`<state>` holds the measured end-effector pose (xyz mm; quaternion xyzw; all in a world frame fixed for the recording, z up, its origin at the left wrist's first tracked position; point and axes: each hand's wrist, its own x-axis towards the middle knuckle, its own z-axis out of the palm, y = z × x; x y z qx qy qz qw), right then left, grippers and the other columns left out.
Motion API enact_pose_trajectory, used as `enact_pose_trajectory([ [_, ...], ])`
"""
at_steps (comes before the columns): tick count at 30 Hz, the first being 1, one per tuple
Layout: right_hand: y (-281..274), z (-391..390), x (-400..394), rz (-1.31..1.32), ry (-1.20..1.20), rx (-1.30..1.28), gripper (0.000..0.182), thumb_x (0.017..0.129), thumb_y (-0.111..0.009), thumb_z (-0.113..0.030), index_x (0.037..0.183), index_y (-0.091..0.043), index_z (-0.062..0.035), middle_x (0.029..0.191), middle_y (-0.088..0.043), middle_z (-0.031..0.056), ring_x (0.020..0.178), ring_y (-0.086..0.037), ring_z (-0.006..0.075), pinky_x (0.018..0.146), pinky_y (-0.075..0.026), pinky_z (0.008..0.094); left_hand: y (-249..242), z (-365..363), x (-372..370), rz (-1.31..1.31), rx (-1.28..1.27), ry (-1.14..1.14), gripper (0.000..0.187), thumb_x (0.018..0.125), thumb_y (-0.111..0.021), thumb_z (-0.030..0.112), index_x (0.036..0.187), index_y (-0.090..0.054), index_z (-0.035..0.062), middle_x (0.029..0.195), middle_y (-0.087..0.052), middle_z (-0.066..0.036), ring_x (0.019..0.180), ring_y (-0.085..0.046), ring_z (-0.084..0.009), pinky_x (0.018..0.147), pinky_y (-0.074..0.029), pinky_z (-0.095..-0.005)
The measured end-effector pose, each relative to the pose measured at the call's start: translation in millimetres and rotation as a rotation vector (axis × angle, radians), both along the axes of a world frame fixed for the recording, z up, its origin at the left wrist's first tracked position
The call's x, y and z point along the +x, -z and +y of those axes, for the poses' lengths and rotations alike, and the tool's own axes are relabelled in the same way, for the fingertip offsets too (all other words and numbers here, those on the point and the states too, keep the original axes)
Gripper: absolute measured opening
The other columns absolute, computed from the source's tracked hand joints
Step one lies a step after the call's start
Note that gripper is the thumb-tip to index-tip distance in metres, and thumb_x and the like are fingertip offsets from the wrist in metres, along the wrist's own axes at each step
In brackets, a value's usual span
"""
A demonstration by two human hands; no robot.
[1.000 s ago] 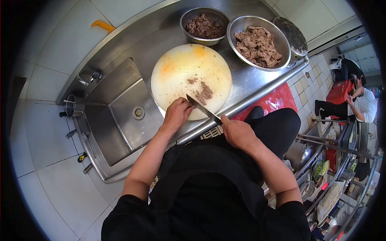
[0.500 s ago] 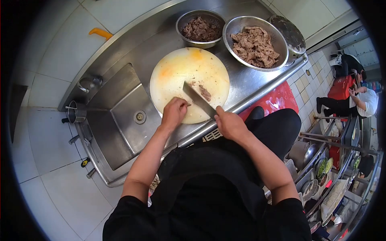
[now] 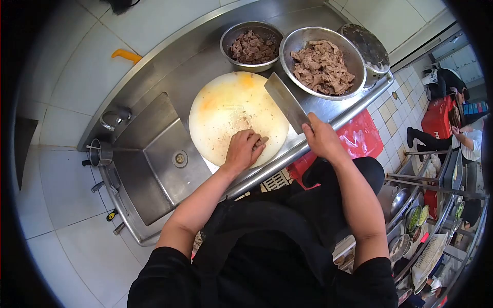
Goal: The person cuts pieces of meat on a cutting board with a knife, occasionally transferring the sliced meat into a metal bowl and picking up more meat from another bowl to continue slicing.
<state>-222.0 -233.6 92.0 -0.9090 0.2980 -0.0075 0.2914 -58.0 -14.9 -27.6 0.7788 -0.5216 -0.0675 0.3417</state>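
Note:
My right hand point(image 3: 322, 135) grips the handle of a cleaver point(image 3: 286, 101), whose broad blade is raised over the right edge of a round, pale cutting board point(image 3: 215, 115). Low on the board, my left hand point(image 3: 244, 149) has its fingers curled in around a small piece of meat point(image 3: 263, 140), which is mostly hidden. Tiny meat scraps dot the board's surface. Behind the board stand a metal bowl point(image 3: 226, 55) of darker sliced meat point(image 3: 252, 47) and a wider metal bowl point(image 3: 285, 57) heaped with browned sliced meat point(image 3: 323, 68).
A steel sink point(image 3: 154, 179) with a faucet point(image 3: 109, 123) lies left of the board. A dark round-topped pot point(image 3: 365, 46) stands at the counter's far right. Below the counter edge is a red surface point(image 3: 359, 136). Another person point(image 3: 470, 141) and crowded shelves point(image 3: 426, 226) are at right.
The cleaver has moved from the board's middle to its right edge. My left hand has shifted right and closed around the meat, leaving the board's centre with only scraps.

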Motion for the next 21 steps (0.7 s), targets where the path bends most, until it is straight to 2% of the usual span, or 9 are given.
enact_pose_trajectory([
  [2,10.8,2.3,-0.3,0.049,0.000,0.002,0.024,0.103,-0.054,-0.023,0.114,-0.053,-0.0026,0.091,-0.069,0.0335,0.091,-0.066,0.0543,0.082,-0.048,0.0638,-2.2,4.0,1.1,-0.022,0.019,0.012,0.029,0.089,-0.077,0.023,0.110,-0.069,0.0051,0.114,-0.063,-0.015,0.107,-0.060,-0.0369,0.095,-0.049,-0.0467],
  [6,2.3,7.0,5.2,0.131,-0.037,0.038,0.023,0.103,-0.053,-0.023,0.114,-0.053,-0.0034,0.091,-0.069,0.0319,0.091,-0.067,0.0523,0.082,-0.049,0.0631,2.6,10.2,6.5,-0.065,0.069,0.014,0.023,0.092,-0.073,0.023,0.107,-0.069,0.0064,0.117,-0.062,-0.014,0.111,-0.058,-0.0353,0.097,-0.047,-0.0459],
  [9,0.0,8.9,10.7,0.178,-0.057,0.036,0.022,0.104,-0.052,-0.023,0.115,-0.053,-0.0033,0.092,-0.070,0.0299,0.093,-0.068,0.0499,0.083,-0.051,0.0614,-3.9,12.0,11.0,-0.175,0.206,0.005,0.019,0.094,-0.071,0.024,0.102,-0.069,0.0070,0.108,-0.064,-0.014,0.101,-0.064,-0.0328,0.089,-0.053,-0.0437],
  [11,1.0,8.3,13.2,0.201,-0.108,0.034,0.023,0.104,-0.050,-0.023,0.115,-0.053,-0.0026,0.095,-0.071,0.0288,0.095,-0.068,0.0485,0.084,-0.052,0.0602,-6.5,10.8,14.8,-0.121,0.274,-0.071,0.018,0.094,-0.069,0.026,0.098,-0.068,0.0075,0.096,-0.065,-0.012,0.087,-0.069,-0.0310,0.074,-0.058,-0.0429],
  [12,-1.1,8.6,15.0,0.219,-0.125,0.028,0.023,0.104,-0.050,-0.022,0.116,-0.053,-0.0019,0.095,-0.071,0.0277,0.095,-0.069,0.0470,0.085,-0.053,0.0589,-4.1,9.5,17.9,-0.157,0.172,-0.077,0.018,0.094,-0.069,0.026,0.094,-0.069,0.0077,0.087,-0.068,-0.013,0.074,-0.071,-0.0318,0.064,-0.059,-0.0440],
  [16,-0.2,6.6,17.7,0.238,-0.182,0.021,0.024,0.103,-0.051,-0.019,0.119,-0.054,-0.0021,0.095,-0.073,0.0252,0.095,-0.071,0.0442,0.085,-0.054,0.0566,1.8,2.2,30.7,-0.143,0.144,-0.133,0.020,0.096,-0.069,0.024,0.091,-0.069,0.0052,0.082,-0.072,-0.010,0.065,-0.069,-0.0279,0.062,-0.057,-0.0404],
  [18,-1.4,4.9,18.1,0.237,-0.191,0.033,0.023,0.103,-0.051,-0.019,0.118,-0.055,-0.0020,0.094,-0.073,0.0251,0.094,-0.071,0.0438,0.084,-0.055,0.0560,2.6,-5.9,39.4,0.325,0.096,-0.347,0.026,0.098,-0.067,0.025,0.086,-0.065,0.0023,0.077,-0.072,-0.007,0.057,-0.065,-0.0187,0.058,-0.056,-0.0372],
  [19,-2.2,4.2,18.6,0.242,-0.208,0.044,0.023,0.103,-0.052,-0.019,0.118,-0.055,-0.0019,0.094,-0.073,0.0250,0.094,-0.071,0.0434,0.083,-0.055,0.0555,-11.5,-14.2,44.6,0.320,0.101,-0.342,0.026,0.098,-0.067,0.025,0.086,-0.065,0.0023,0.077,-0.072,-0.007,0.057,-0.065,-0.0187,0.058,-0.056,-0.0372],
  [21,-2.5,1.5,19.4,0.245,-0.218,0.048,0.023,0.103,-0.053,-0.019,0.116,-0.057,-0.0014,0.093,-0.073,0.0248,0.093,-0.072,0.0429,0.082,-0.056,0.0547,-36.5,-38.9,65.2,0.542,0.048,-0.523,0.028,0.100,-0.066,0.024,0.083,-0.062,0.0023,0.072,-0.067,-0.004,0.055,-0.060,-0.0107,0.052,-0.053,-0.0332],
])
